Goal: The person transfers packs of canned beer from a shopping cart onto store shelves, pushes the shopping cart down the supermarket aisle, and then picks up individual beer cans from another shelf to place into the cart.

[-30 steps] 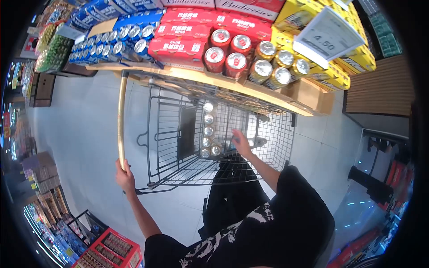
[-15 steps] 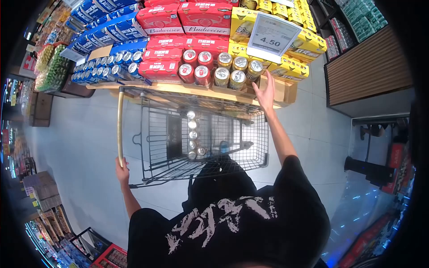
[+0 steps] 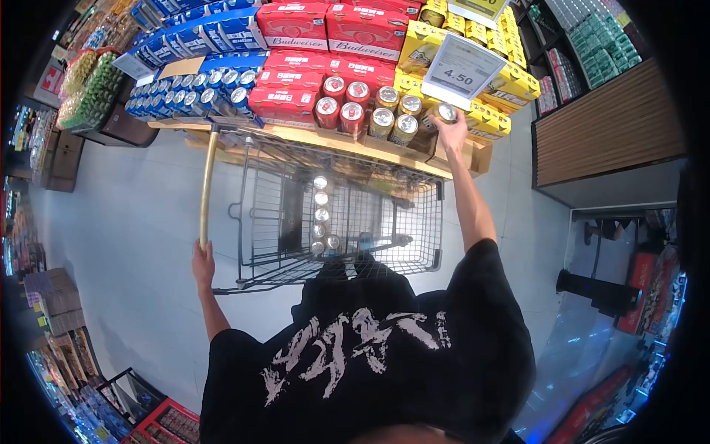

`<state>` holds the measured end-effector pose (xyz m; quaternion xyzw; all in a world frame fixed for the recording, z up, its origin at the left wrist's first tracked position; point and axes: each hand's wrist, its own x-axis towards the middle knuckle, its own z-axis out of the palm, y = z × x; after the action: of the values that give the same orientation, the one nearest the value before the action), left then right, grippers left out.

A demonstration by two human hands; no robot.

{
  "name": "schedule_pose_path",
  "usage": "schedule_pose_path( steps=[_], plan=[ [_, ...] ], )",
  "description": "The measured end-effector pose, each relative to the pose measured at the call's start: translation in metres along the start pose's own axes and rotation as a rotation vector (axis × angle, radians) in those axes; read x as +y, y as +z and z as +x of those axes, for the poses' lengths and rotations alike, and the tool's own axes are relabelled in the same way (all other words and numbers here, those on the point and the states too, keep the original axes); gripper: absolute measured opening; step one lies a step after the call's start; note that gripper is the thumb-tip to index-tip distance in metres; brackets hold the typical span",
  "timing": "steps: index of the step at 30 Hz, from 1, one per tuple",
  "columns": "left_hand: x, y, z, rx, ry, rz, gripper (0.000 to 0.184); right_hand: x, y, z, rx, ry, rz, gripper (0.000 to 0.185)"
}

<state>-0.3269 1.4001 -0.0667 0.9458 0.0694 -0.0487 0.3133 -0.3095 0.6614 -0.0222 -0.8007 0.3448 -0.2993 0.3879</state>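
My right hand (image 3: 452,133) is closed around a gold drink can (image 3: 446,112) at the display's front edge, just below a price sign reading 4.50 (image 3: 464,72). Left of it stand several more gold cans (image 3: 394,115) and, beyond those, red cans (image 3: 340,103). My left hand (image 3: 202,263) is wrapped round the handle (image 3: 208,192) of a shopping cart (image 3: 436,222). Inside the cart, a row of silver-topped cans (image 3: 321,214) stands upright, with one can beside the row's near end.
Red Budweiser cartons (image 3: 296,28), blue cans (image 3: 194,96) and yellow cartons (image 3: 488,118) fill the stand behind the cart. A slatted wooden counter (image 3: 606,126) stands to the right. Grey tiled floor (image 3: 133,214) surrounds the cart.
My right hand has closed on the end gold can and shifted it right, away from the group. My left hand stays on the cart handle. The whole view has shifted slightly.
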Motion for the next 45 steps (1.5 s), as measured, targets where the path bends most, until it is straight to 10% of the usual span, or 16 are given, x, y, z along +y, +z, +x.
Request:
schedule_pose_path(
  steps=[6,11,14,16,23,27,33,36,41,45],
  plan=[
    [0.110,0.007,-0.003,0.356,0.364,-0.010,0.040,-0.102,-0.081,-0.054,0.044,-0.115,0.491,0.063],
    [0.230,0.075,-0.027,-0.443,0.478,-0.780,0.038,-0.136,-0.112,-0.109,-0.148,0.033,0.902,0.045],
    [0.282,0.114,-0.054,-1.133,0.422,-1.084,0.064,-0.177,-0.101,-0.171,-0.177,0.288,1.039,0.054],
    [0.327,0.090,-0.089,-1.179,0.500,-1.297,0.085,-0.204,-0.092,-0.209,-0.247,0.467,1.103,0.057],
    [0.347,0.068,-0.103,-0.236,0.986,-0.827,0.077,-0.209,-0.061,-0.265,-0.315,0.976,1.212,0.053],
    [0.344,0.062,-0.104,-0.338,1.040,-0.953,0.075,-0.196,-0.053,-0.279,-0.376,0.979,1.241,0.050],
    [0.332,0.068,-0.112,-0.331,0.938,-1.092,0.070,-0.203,-0.063,-0.273,-0.368,0.910,1.107,0.048],
    [0.311,0.075,-0.107,-0.343,0.952,-0.966,0.067,-0.183,-0.070,-0.270,-0.293,0.455,0.939,0.041],
    [0.257,0.117,-0.121,-0.882,0.657,-1.096,0.072,-0.141,-0.071,-0.295,-0.470,0.210,0.481,0.051],
    [0.229,0.117,-0.122,-1.462,0.000,-1.465,0.074,-0.132,-0.086,-0.294,-0.773,0.263,0.646,0.059]
  ],
)
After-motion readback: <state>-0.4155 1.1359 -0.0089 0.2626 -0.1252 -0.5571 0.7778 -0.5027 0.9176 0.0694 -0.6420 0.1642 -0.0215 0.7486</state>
